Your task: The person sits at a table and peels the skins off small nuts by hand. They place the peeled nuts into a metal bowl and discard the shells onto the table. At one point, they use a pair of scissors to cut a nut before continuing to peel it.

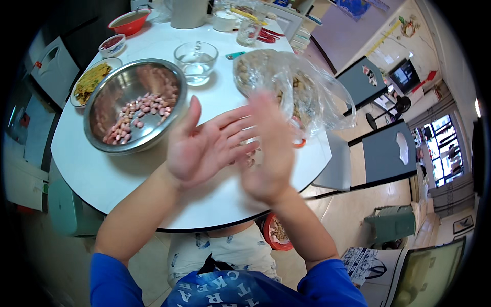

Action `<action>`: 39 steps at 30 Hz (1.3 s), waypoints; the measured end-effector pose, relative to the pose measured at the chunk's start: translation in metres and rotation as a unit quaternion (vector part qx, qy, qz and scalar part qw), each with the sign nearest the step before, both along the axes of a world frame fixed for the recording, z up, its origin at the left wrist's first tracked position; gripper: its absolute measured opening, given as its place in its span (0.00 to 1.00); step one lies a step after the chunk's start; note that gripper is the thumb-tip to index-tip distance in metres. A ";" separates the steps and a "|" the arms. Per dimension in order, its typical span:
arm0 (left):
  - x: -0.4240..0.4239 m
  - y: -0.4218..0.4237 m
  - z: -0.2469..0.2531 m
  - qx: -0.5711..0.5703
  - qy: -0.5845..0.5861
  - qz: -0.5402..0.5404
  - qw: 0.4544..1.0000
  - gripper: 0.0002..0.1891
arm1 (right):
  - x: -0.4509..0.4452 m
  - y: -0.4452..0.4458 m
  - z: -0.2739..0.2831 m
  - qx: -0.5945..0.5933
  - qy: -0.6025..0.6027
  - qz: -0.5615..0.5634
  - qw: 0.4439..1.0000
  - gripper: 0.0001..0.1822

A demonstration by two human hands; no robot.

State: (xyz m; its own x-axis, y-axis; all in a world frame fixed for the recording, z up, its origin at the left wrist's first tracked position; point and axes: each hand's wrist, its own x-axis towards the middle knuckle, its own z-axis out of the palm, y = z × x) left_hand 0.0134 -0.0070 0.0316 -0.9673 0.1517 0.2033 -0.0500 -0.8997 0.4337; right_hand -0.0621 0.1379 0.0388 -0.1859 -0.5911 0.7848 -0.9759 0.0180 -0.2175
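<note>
My left hand is spread with its palm turned up, bare of anything, above the near part of the table. Beside it, my right hand is blurred, its fingers stretched out over the left fingertips; I see nothing in it. Left of them, a stainless steel bowl holds shelled pink peanuts. A clear plastic bag of what look like unshelled peanuts lies beyond my right hand. Small pale pieces, partly hidden by my hands, lie on the table.
On the white table stand a glass cup of clear liquid, a plate of yellow food, a small bowl and a red bowl. A red bin holding shell-like pieces is below the edge. Chairs stand right.
</note>
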 end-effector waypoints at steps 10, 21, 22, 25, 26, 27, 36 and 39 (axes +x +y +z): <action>-0.009 0.012 -0.027 -0.494 -0.002 0.236 0.837 0.07 | -0.104 0.061 -0.008 -0.224 -0.128 -0.203 0.945 0.08; -0.010 0.015 -0.023 -0.601 0.048 0.408 0.686 0.15 | -0.168 0.038 -0.029 0.210 -0.046 -0.283 0.935 0.16; -0.009 0.017 -0.021 -0.574 0.011 0.404 0.712 0.17 | -0.170 0.037 -0.029 0.214 -0.036 -0.285 0.934 0.17; -0.011 0.012 -0.027 -0.594 -0.004 0.374 0.712 0.21 | -0.169 0.039 -0.023 0.125 -0.162 -0.225 0.953 0.16; -0.010 0.012 -0.026 -0.597 -0.010 0.361 0.717 0.20 | -0.166 0.040 -0.020 0.077 -0.229 -0.192 0.951 0.16; -0.009 0.012 -0.023 -0.600 -0.017 0.347 0.721 0.20 | -0.159 0.042 -0.017 0.033 -0.311 -0.164 0.935 0.14; -0.002 0.016 -0.019 -0.610 0.057 0.372 0.697 0.22 | -0.049 0.052 -0.002 -0.133 -0.566 0.064 0.811 0.14; -0.002 0.014 -0.015 -0.586 0.121 0.392 0.699 0.24 | -0.026 0.048 -0.007 -0.110 -0.599 0.110 0.785 0.13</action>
